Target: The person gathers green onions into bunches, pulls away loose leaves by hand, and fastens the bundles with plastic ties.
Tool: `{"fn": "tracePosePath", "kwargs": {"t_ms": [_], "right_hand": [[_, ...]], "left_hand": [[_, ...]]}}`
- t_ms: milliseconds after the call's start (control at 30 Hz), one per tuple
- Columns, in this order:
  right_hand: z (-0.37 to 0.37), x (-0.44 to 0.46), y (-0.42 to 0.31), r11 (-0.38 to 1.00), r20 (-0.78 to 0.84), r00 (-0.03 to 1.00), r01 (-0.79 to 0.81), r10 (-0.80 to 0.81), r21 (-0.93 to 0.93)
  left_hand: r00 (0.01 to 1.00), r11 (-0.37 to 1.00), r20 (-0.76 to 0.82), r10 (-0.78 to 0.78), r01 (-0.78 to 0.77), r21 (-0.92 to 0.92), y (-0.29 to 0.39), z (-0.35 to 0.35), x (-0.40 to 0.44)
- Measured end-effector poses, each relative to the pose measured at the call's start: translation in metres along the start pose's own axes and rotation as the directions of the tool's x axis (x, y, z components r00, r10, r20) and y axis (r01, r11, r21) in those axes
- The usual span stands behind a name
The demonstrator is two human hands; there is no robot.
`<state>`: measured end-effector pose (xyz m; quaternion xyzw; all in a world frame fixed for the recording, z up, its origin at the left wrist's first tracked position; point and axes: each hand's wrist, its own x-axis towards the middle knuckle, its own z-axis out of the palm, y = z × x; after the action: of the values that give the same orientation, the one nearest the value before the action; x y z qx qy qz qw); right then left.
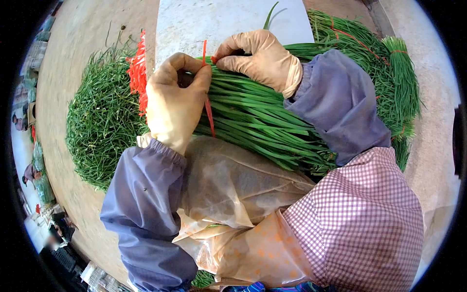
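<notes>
A thick bunch of long green garlic chives (262, 114) lies across my lap and the edge of a pale board. Around it runs a thin red tie (209, 117), whose upper end sticks up above the bunch. My left hand (177, 95), in a cream glove, pinches the tie between thumb and forefinger at the top of the bunch. Just to the right, my gloved right hand (262, 58) has thumb and forefinger closed on a short red end of the same tie. Both hands rest close over the leaves.
A heap of loose green trimmings (99, 117) is on the floor at left, beside a hank of red ties (138, 73). Tied bunches (404, 73) are piled at right. On the white board (233, 24) lies one stray leaf (268, 17). Other people (58, 231) sit far left.
</notes>
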<state>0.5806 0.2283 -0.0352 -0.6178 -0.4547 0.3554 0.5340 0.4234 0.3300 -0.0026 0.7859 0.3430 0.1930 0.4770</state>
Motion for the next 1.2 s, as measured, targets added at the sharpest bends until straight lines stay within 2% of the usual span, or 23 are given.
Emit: {"fn": "tracePosePath", "kwargs": {"t_ms": [100,200,233,333,467,500,600,700,900,1000,1100,1200], "right_hand": [[-0.003,0.004,0.005,0.989,-0.056,0.998,0.022,-0.014,0.149],[-0.006,0.006,0.009,0.979,-0.029,0.999,-0.024,0.030,0.203],[-0.006,0.005,0.007,0.980,-0.037,0.998,-0.037,0.045,0.197],[-0.007,0.005,0.003,0.982,-0.047,0.997,-0.050,0.060,0.185],[-0.004,0.006,0.007,0.974,-0.072,0.996,-0.040,0.058,0.223],[-0.003,0.007,0.007,0.970,-0.088,0.994,-0.048,0.070,0.237],[-0.005,0.007,0.004,0.965,-0.092,0.990,-0.080,0.106,0.251],[-0.006,0.009,0.002,0.980,-0.115,0.988,-0.086,0.108,0.181],[-0.004,0.010,0.008,0.980,-0.157,0.985,-0.044,0.076,0.193],[-0.002,0.009,0.007,0.985,-0.150,0.988,-0.018,0.044,0.172],[-0.002,0.009,0.009,0.983,-0.147,0.987,-0.043,0.070,0.181],[-0.001,0.008,0.008,0.998,-0.178,0.984,-0.002,0.014,0.065]], "left_hand": [[0.985,0.994,0.159,-0.060,0.073,-0.077,0.006,-0.005,-0.004],[0.987,0.934,0.136,-0.089,0.130,-0.334,0.023,-0.009,-0.002],[0.983,0.930,0.140,-0.119,0.160,-0.331,0.018,-0.014,0.001],[0.992,0.999,0.119,0.052,-0.050,-0.016,0.008,-0.008,0.012],[0.988,0.980,0.138,-0.064,0.037,0.194,0.030,-0.002,0.022],[0.990,0.955,0.138,0.007,-0.048,0.294,0.022,-0.002,0.029],[0.981,0.988,0.162,-0.108,0.087,0.130,0.018,0.000,0.035],[0.975,0.992,0.188,-0.122,0.124,0.003,0.015,0.001,0.035],[0.991,0.995,0.132,0.008,-0.021,0.095,0.010,0.008,0.034],[0.993,0.998,0.112,0.023,-0.029,0.048,0.008,0.008,0.033],[0.993,0.999,0.110,-0.035,0.036,-0.002,0.008,0.008,0.033],[0.988,0.994,0.132,-0.076,0.085,-0.063,0.013,0.009,0.031]]}}
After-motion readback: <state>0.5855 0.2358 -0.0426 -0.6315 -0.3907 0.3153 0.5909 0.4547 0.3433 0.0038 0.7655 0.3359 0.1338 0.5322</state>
